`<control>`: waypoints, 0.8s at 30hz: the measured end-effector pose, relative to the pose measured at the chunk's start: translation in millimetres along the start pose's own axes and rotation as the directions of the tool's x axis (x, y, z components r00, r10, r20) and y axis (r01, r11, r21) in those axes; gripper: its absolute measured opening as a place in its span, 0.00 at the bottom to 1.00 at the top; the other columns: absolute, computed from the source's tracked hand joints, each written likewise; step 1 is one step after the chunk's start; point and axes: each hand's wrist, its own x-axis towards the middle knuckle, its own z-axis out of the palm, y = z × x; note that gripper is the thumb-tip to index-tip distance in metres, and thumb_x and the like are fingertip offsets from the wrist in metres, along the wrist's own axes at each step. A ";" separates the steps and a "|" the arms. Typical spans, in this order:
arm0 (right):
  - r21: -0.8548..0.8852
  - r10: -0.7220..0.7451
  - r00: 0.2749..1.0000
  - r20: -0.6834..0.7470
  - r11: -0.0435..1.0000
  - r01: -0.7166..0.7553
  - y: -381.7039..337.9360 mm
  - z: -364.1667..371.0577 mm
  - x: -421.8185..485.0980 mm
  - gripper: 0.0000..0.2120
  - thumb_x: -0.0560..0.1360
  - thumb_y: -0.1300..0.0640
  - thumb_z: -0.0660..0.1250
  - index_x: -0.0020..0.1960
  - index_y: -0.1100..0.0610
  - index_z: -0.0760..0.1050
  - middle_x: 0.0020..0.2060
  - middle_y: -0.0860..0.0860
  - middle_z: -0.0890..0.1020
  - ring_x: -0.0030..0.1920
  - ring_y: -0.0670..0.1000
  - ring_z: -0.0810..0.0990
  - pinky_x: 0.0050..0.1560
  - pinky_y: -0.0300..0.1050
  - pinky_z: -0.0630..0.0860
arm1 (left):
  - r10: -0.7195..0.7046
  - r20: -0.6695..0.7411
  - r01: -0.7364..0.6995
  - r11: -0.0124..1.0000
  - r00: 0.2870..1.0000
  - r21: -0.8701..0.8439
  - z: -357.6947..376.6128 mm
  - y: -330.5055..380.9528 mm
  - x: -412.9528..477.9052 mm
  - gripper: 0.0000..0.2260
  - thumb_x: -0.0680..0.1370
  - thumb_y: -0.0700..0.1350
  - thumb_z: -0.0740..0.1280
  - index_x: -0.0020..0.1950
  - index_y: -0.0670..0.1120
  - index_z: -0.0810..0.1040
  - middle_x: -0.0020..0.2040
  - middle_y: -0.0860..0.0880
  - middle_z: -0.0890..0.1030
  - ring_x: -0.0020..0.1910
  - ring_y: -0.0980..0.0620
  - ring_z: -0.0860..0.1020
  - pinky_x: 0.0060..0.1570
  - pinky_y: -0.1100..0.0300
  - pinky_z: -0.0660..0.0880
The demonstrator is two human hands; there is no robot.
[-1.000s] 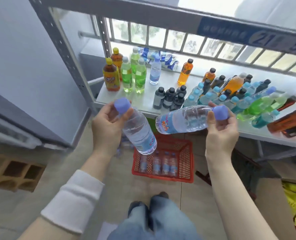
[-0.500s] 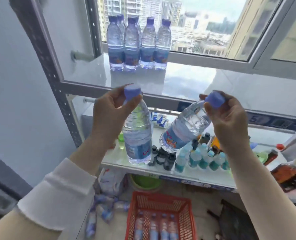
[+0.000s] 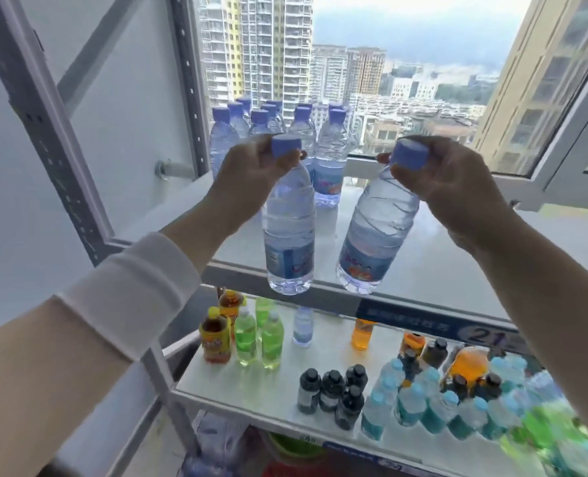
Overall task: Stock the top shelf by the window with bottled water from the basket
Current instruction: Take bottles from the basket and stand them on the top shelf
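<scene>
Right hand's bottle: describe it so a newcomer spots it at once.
Find the top shelf by the window. Two bottles hang at its front edge. The right hand holds the tilted bottle; the left hand holds the upright bottle.

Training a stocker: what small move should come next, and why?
Probably carry the left bottle and right bottle forward and set them beside the standing group: left hand and right hand hold them by the caps, bases hanging at the front edge of the top shelf.

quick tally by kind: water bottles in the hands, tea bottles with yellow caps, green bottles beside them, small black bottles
held water bottles: 2
yellow-capped tea bottles: 2
green bottles beside them: 3
small black bottles: 4
total: 11
</scene>
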 end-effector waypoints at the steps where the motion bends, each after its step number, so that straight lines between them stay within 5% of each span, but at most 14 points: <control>1: -0.001 0.007 1.000 0.009 1.000 -0.007 3.9 3.3 9.2 0.15 0.72 0.67 0.67 0.58 0.60 0.71 0.48 0.51 0.81 0.39 0.34 0.80 0.48 0.29 0.75 | 0.007 0.017 -0.008 1.000 1.000 0.026 2.9 -5.8 9.4 0.10 0.78 0.41 0.63 0.58 0.42 0.74 0.55 0.45 0.81 0.47 0.58 0.79 0.46 0.71 0.73; 7: 0.057 0.100 0.995 0.021 0.993 -0.101 31.9 18.6 55.3 0.18 0.72 0.68 0.67 0.61 0.65 0.72 0.36 0.41 0.84 0.39 0.38 0.81 0.43 0.33 0.77 | 0.004 0.093 -0.014 0.994 0.996 0.110 8.3 -39.4 58.8 0.14 0.78 0.40 0.61 0.62 0.36 0.71 0.58 0.43 0.79 0.56 0.50 0.78 0.58 0.64 0.73; 11: 0.025 0.104 0.993 0.052 0.994 -0.106 38.9 35.8 83.9 0.20 0.72 0.69 0.66 0.63 0.65 0.70 0.48 0.53 0.81 0.42 0.40 0.81 0.45 0.32 0.76 | 0.001 0.126 -0.017 0.992 0.992 0.126 4.8 -54.2 87.4 0.14 0.79 0.40 0.61 0.63 0.36 0.69 0.58 0.44 0.78 0.55 0.53 0.76 0.55 0.67 0.72; 14: -0.003 0.111 0.990 0.084 0.994 -0.111 43.8 44.5 102.6 0.21 0.72 0.69 0.66 0.64 0.65 0.69 0.53 0.56 0.79 0.45 0.42 0.80 0.44 0.30 0.76 | 0.004 0.173 -0.032 0.987 0.985 0.159 0.5 -61.9 104.0 0.15 0.79 0.39 0.60 0.64 0.35 0.68 0.58 0.44 0.77 0.56 0.54 0.75 0.54 0.71 0.71; 17: -0.050 0.120 0.986 0.119 0.992 -0.115 47.7 50.7 113.7 0.20 0.74 0.67 0.65 0.65 0.63 0.68 0.53 0.54 0.79 0.47 0.43 0.79 0.43 0.30 0.75 | 0.005 0.269 -0.060 0.979 0.963 0.196 -2.5 -66.3 114.4 0.15 0.79 0.38 0.59 0.64 0.35 0.67 0.60 0.39 0.77 0.59 0.47 0.76 0.59 0.65 0.71; 20: -0.193 0.133 0.975 0.178 0.976 -0.098 44.6 55.3 116.8 0.22 0.75 0.62 0.65 0.68 0.60 0.66 0.55 0.53 0.79 0.52 0.46 0.78 0.50 0.32 0.75 | -0.015 0.375 -0.072 0.973 0.927 0.218 -9.4 -64.8 120.5 0.14 0.79 0.38 0.59 0.64 0.36 0.67 0.58 0.44 0.77 0.56 0.54 0.77 0.59 0.68 0.71; 24: -0.527 0.046 0.991 0.127 0.849 0.028 31.0 60.2 118.1 0.28 0.71 0.48 0.69 0.68 0.56 0.68 0.56 0.50 0.78 0.52 0.48 0.76 0.51 0.39 0.69 | -0.047 0.418 -0.163 0.877 0.907 0.452 -20.2 -56.2 131.6 0.19 0.76 0.47 0.64 0.65 0.43 0.68 0.61 0.45 0.77 0.58 0.49 0.77 0.62 0.56 0.71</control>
